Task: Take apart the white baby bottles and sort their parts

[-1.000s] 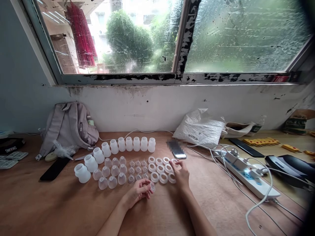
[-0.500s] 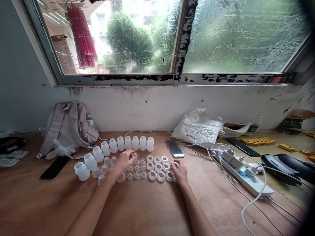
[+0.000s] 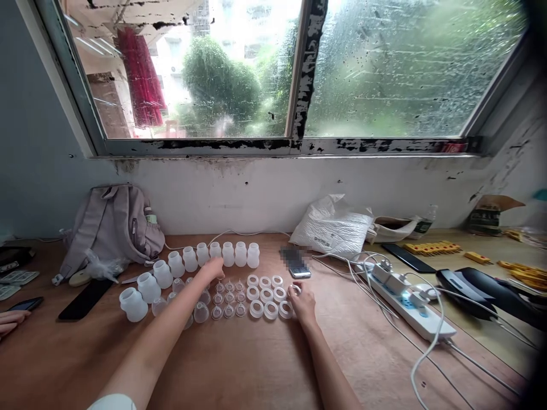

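My left hand (image 3: 212, 269) reaches over the table with bent fingers, at the back of several clear nipple-shaped pieces (image 3: 229, 297) in rows. Its fingertips are mostly hidden, so what it holds is unclear. Behind it stands a curved line of translucent white bottles (image 3: 162, 274). Clear dome-shaped covers (image 3: 200, 311) lie partly hidden under my left forearm. My right hand (image 3: 304, 302) pinches a white ring (image 3: 296, 290) at the right edge of several white rings (image 3: 265, 295) laid flat in rows.
A phone (image 3: 299, 270) and a silvery pouch (image 3: 335, 225) lie behind my right hand. White cables and a power strip (image 3: 410, 304) are at right. A backpack (image 3: 113, 228) and a black phone (image 3: 83, 299) are at left. Another person's hand (image 3: 11, 322) shows at the left edge.
My left hand has moved slightly left and turned, hiding its fingertips. My right hand stays beside the rings. Another person's hand and a phone have come into view at left; the view has shifted.
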`<state>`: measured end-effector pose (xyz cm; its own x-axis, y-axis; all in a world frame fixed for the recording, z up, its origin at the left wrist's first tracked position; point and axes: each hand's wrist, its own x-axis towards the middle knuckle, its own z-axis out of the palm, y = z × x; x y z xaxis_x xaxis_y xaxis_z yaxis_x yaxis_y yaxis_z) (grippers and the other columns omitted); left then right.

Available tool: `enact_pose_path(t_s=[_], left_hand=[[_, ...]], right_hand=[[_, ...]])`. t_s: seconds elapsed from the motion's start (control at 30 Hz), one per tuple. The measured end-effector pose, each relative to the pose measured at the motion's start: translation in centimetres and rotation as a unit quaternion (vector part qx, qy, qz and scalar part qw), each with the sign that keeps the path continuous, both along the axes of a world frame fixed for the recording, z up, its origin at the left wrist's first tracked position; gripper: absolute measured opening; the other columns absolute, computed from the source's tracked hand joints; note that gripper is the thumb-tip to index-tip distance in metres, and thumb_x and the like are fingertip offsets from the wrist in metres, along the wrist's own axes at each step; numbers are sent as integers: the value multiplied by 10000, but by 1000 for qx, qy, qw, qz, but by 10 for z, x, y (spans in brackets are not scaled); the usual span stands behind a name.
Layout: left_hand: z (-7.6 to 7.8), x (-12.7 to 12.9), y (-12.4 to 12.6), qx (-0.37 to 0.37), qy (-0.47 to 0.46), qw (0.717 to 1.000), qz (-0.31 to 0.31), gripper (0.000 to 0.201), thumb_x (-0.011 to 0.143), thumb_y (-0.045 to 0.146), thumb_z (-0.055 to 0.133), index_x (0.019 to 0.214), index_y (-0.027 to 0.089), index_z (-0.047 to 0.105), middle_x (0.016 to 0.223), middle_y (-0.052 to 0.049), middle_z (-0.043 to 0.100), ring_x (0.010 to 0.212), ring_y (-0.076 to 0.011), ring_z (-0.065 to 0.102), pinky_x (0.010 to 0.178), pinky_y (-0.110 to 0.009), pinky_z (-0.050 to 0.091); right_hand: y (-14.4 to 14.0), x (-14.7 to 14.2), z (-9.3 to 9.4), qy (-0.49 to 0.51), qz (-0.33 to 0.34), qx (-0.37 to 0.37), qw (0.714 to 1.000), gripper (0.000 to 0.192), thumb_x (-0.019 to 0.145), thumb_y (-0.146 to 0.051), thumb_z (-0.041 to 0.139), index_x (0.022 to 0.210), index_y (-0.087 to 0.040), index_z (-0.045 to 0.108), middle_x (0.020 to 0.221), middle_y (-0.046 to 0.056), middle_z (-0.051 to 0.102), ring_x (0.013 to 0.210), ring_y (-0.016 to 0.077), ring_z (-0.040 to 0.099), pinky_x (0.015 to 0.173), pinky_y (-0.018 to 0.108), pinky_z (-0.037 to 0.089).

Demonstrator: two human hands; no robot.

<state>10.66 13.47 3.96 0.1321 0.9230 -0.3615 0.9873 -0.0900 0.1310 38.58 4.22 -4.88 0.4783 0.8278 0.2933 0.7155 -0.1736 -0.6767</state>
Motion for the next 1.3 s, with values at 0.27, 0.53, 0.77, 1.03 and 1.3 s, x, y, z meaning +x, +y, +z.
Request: enact_pose_path(t_s=[0.27, 0.53, 0.77, 1.03, 1.3], left_hand=[[2, -2, -4, 14, -14, 1000, -2, 312, 829, 304, 479, 1102, 155, 480, 1097, -68, 518, 930, -176, 539, 772, -377, 468], [32, 5, -53, 197, -123, 972, -21, 332, 832, 357, 419, 1031, 129, 556, 930, -121, 611, 936, -250, 530, 846, -368, 369], [-25, 6, -166, 307, -379, 871, -64, 276, 842, 341, 366, 904, 192, 589, 804, -55, 618, 723, -161, 548, 700, -255, 410], [-70, -15, -185, 190, -431, 882, -16, 281, 785, 369, 427, 715, 164, 605, 538, -11, 573, 507, -132, 512, 516, -226, 369], [-76, -16, -179, 211, -399, 892, -15, 251, 753, 344, 456, 714, 158, 619, 583, -17, 594, 556, -130, 525, 548, -222, 367]], right_hand=[[1, 0, -1, 13, -6, 13, 1000, 255, 690, -333, 437, 839, -186, 583, 835, 94, 655, 807, 251, 583, 707, 339, 418], [1, -1, -1, 37, 11, 49, 998, 258, 692, -310, 402, 833, -169, 566, 838, 95, 647, 802, 237, 579, 725, 324, 428], [-10, -8, 15, 42, -3, 135, 990, 251, 726, -253, 369, 875, -156, 547, 897, 117, 606, 897, 261, 513, 787, 372, 391], [-69, -70, 11, -125, 310, 278, 901, 213, 770, -107, 379, 887, -190, 536, 858, 73, 587, 861, 212, 505, 760, 349, 407], [-96, -110, 8, -295, 297, 91, 903, 223, 767, -91, 392, 898, -185, 546, 827, 64, 574, 770, 189, 508, 709, 277, 375]])
